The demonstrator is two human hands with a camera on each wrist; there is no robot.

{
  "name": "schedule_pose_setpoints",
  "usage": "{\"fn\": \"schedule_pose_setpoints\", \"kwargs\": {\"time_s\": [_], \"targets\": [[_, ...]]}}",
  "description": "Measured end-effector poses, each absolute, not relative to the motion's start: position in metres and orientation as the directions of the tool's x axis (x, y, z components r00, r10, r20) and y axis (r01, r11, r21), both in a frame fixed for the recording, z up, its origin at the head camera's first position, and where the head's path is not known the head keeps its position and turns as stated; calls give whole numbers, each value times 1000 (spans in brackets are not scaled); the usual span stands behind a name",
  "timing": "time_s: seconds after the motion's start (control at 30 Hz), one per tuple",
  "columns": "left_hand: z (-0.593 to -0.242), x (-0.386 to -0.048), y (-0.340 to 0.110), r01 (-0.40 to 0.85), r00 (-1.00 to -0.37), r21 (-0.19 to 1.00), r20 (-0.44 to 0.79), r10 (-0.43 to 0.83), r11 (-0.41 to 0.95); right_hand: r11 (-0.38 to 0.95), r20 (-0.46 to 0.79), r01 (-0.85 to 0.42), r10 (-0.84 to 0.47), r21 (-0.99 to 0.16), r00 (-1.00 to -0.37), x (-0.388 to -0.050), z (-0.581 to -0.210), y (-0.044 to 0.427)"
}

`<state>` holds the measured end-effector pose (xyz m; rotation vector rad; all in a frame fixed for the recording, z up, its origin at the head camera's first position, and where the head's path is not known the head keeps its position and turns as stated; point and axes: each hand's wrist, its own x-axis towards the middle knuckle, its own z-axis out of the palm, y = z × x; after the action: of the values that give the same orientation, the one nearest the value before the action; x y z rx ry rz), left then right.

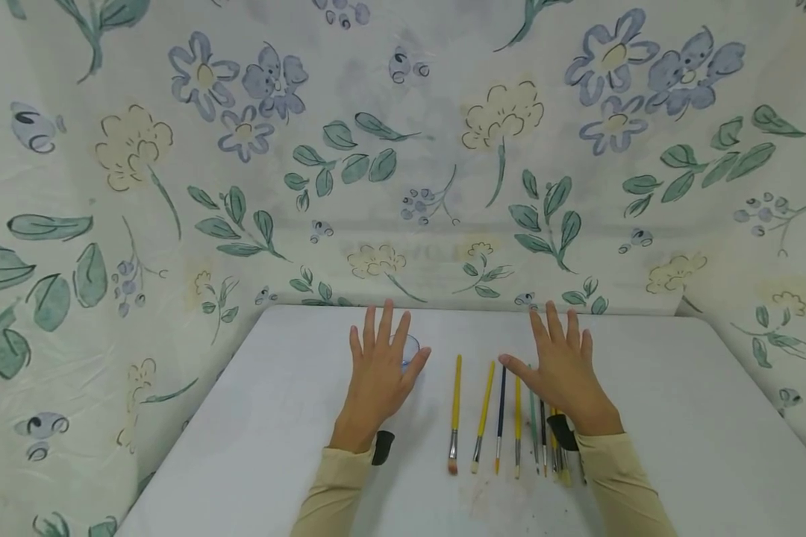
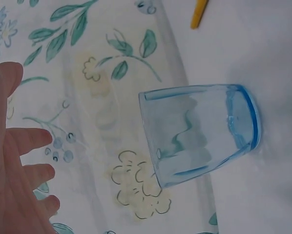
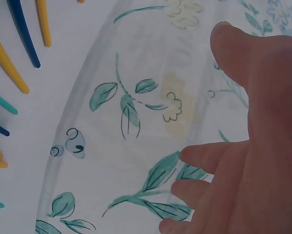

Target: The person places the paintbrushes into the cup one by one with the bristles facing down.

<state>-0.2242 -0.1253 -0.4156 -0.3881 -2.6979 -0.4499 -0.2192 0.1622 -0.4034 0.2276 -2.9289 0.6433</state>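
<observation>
Both hands are held out above the white table with fingers spread, and neither grips anything. My left hand (image 1: 379,377) partly covers a clear bluish glass (image 1: 411,349) in the head view. The left wrist view shows that glass (image 2: 199,134) whole, standing on the table, apart from the fingers (image 2: 31,141). My right hand (image 1: 567,373) hovers over the right part of a row of paintbrushes (image 1: 455,410), hiding some of them. Their handle ends (image 3: 24,36) point away from me, bristles toward me. In the right wrist view the right fingers (image 3: 199,195) touch no brush.
The white table (image 1: 242,447) has faint paint smudges near the brush tips. A floral-patterned sheet (image 1: 430,171) rises behind the table's far edge and along both sides. Dark straps (image 1: 383,447) sit at both wrists.
</observation>
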Motion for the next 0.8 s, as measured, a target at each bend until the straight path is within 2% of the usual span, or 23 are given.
{"fn": "schedule_pose_setpoints", "kwargs": {"time_s": [0.8], "targets": [[-417,-223,-121,317,-896,223,390,214,922,902,120,-174,-137,-395,-983,-221,-409,163]]}}
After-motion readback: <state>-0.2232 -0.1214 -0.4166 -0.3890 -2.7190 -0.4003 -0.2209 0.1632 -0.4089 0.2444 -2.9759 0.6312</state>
